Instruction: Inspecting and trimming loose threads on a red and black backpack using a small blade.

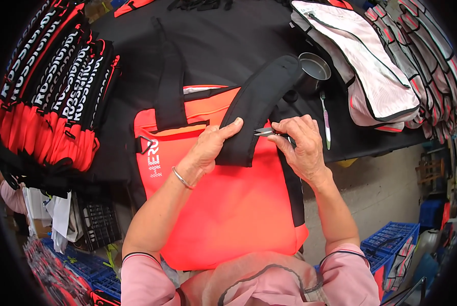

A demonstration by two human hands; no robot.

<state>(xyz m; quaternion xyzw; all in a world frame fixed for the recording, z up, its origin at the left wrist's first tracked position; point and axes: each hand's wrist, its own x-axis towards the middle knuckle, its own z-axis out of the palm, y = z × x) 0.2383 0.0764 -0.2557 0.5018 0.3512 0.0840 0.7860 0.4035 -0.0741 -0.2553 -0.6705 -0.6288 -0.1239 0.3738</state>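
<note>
A bright red backpack (223,209) with black sides lies before me, its lower end against my body. One padded black shoulder strap (261,94) curves across its upper right part. My left hand (210,145) grips that strap's edge, thumb on top and the other fingers hidden beneath. In my right hand (300,143) is a small pair of thread snips (264,132), their pointed blades lying over the strap's right edge. A second black strap (170,84) stretches away over the dark tabletop on the left.
Stacked red-and-black bags (60,107) stand at the left. Pale panels with black edging (361,61) pile up at the right. A metal cup (314,69) and a toothbrush (326,120) sit beyond my right hand. Blue crates (391,237) stand below at the right.
</note>
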